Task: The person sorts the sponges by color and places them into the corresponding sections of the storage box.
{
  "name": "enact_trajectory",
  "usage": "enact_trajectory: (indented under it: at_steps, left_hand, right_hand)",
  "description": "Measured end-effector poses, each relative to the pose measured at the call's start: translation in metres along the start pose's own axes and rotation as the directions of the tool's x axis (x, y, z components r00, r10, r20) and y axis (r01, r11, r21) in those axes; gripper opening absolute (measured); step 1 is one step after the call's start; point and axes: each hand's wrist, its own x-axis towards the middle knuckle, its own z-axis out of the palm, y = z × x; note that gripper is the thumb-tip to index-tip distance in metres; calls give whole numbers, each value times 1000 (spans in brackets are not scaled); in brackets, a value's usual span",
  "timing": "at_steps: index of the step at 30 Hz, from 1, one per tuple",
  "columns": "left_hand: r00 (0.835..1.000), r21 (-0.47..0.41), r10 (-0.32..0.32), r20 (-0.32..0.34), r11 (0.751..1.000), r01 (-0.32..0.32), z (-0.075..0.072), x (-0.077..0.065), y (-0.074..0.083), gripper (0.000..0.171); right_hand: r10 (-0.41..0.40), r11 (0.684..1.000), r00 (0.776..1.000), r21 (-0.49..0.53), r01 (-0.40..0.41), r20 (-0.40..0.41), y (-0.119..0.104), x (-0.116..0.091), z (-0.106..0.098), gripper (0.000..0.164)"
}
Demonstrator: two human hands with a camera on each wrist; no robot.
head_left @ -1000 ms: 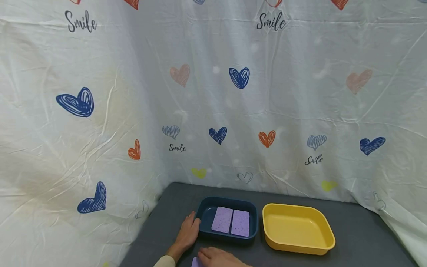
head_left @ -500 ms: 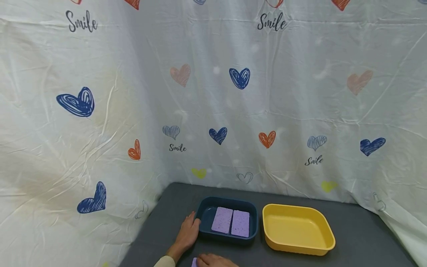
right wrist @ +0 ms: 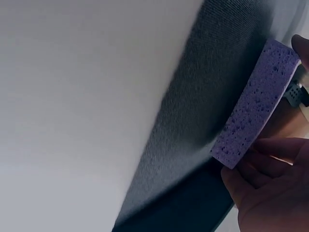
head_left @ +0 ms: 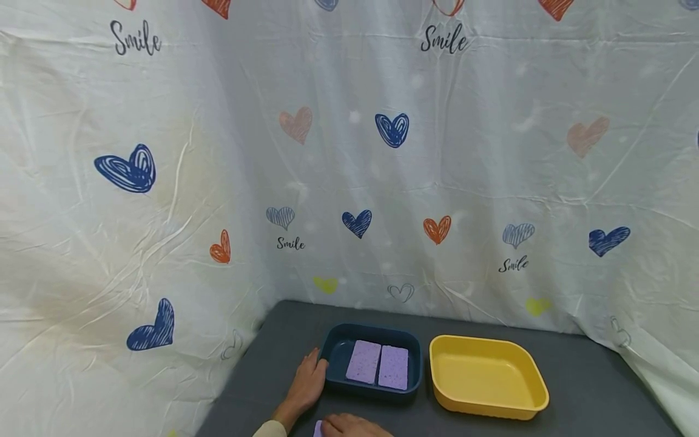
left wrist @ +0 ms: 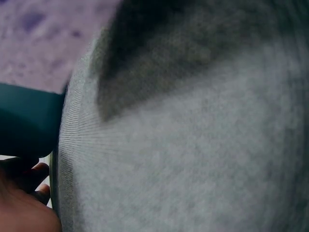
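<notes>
My left hand [head_left: 307,381] lies along the left end of a dark blue tray [head_left: 337,383], fingers straight and touching its outer wall. Two speckled purple sponges [head_left: 363,362] lie flat side by side in that tray. At the bottom edge of the head view my right hand [head_left: 352,426] holds another purple sponge [head_left: 318,430], mostly cut off there. The right wrist view shows this sponge [right wrist: 256,104] pinched between thumb and fingers [right wrist: 236,186]. In the left wrist view, part of my left hand [left wrist: 26,203] shows under the tray's wall [left wrist: 29,118], with blurred purple sponge above.
A yellow tray [head_left: 486,370] with nothing in it stands right of the blue one, a narrow gap between them. Both stand on a dark grey tabletop [head_left: 592,388]. Behind and to the sides hangs a white curtain [head_left: 469,158] printed with hearts.
My right hand has drawn slightly down and left with its sponge, then stayed nearly still. The left hand and both trays hold their places.
</notes>
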Motion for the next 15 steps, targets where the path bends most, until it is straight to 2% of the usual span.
enact_trajectory:
  at_steps: [3,6,10,15]
  left_hand:
    - [1000,17,18,-23,1000,-18,2,1,-3,64]
    - [999,13,24,-34,1000,-24,-1,-3,2,63]
    - [1000,8,14,-16,1000,-14,-3,-5,6,73]
    - [1000,3,21,-18,1000,-21,-4,-5,8,68]
  right_hand:
    - [-27,999,1000,-23,27,-6,1,-2,-5,58]
    - [-57,998,998,-39,57,-11,4,-4,-12,62]
    - [-81,995,997,-61,80,-17,6,-8,-23,69]
    - [-59,996,998,-66,56,-35,6,-16,-41,78]
